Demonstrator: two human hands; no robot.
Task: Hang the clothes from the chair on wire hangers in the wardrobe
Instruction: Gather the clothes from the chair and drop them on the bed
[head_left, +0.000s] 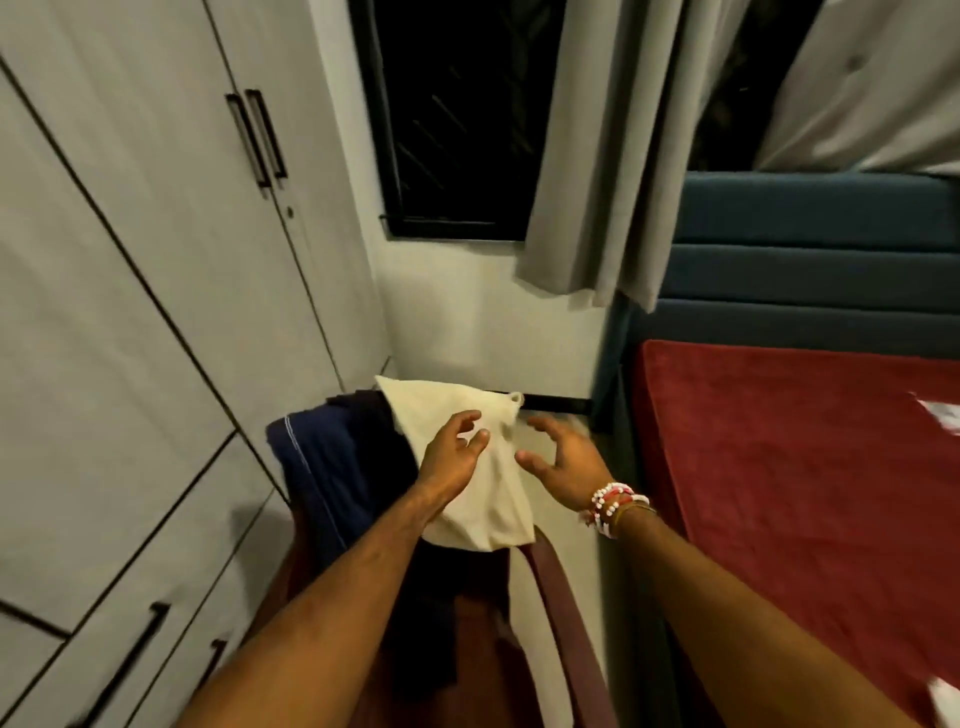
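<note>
Grey-white wardrobe (130, 260) doors with black bar handles stood shut along the left side. Just beside them a navy garment (332, 467) with pale stitching hung over the left edge of the brown chair (563, 613), darker cloth bunched under it. The left hand (452, 457) lay on a cream garment (483, 509), fingers loosely bent and gripping nothing. That garment was plain, soft and lightly creased, draped on top of the dark pile at the chair's far edge, with one pointed corner up at the far left and a small loop (516, 399) at its far right corner. Its long axis ran from that far-left point down toward the near right, where its rounded end hung over the chair's right edge. The right hand (563, 462), beaded bracelets (613, 501) at its wrist, hovered just beside the cloth's right edge, fingers spread and curved, holding nothing. A narrow strip of pale floor separated the chair from the bed (805, 467) with its red cover, so free room lay mainly above the chair. A grey curtain (587, 156) hung beyond.
</note>
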